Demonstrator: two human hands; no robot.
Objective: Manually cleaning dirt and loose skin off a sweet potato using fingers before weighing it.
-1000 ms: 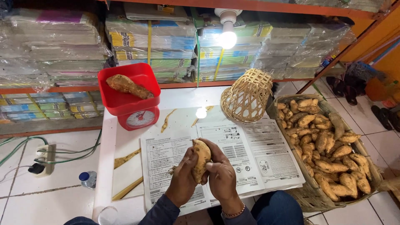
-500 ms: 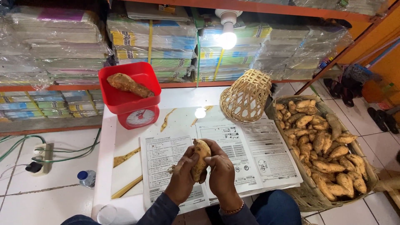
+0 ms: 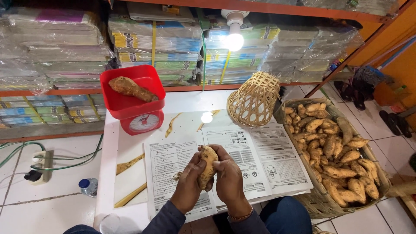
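Note:
Both my hands hold one brown sweet potato [image 3: 208, 166] upright above printed paper sheets [image 3: 260, 156] spread on a white low table [image 3: 116, 149]. My left hand [image 3: 188, 182] wraps its left side and my right hand [image 3: 228, 177] covers its right side. Behind, a second sweet potato [image 3: 130, 89] lies in the red pan of a kitchen scale [image 3: 135, 113] at the table's back left.
A woven basket [image 3: 320, 201] full of sweet potatoes stands on the tiled floor at right. An upturned small wicker basket [image 3: 255, 99] sits on the table's back. Shelves of wrapped paper stacks and a lit bulb [image 3: 234, 40] are behind. Power strip, cables and a bottle [image 3: 89, 186] lie left.
My hands have kept turning the sweet potato slightly in place over the papers. The view has shifted a little; nothing else has moved.

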